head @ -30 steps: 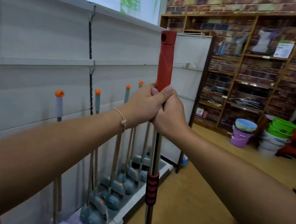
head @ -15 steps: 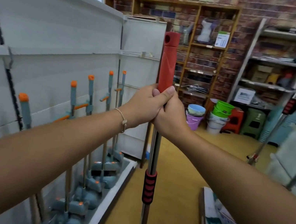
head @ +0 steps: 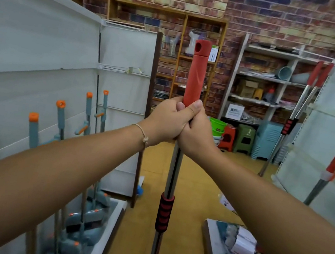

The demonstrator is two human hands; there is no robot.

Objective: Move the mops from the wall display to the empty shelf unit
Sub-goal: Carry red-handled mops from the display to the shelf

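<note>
Mop [head: 195, 76] upright at frame centre, red grip on top, metal pole running down to the bottom edge, head out of frame. My left hand [head: 166, 122] and right hand [head: 196, 138] touch each other, fingers curled tight round the pole just under the red grip. Grey mops [head: 60, 118] with orange caps stand lower left. Red-handled mops [head: 295, 116] lean on the white shelf unit [head: 326, 130] at the right edge.

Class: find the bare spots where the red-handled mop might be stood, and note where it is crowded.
Free for the red mop: the floor between the two shelf bases, and the right panel between its leaning mops. Crowded: the left base, packed with grey mops; the right base holds packets.
</note>
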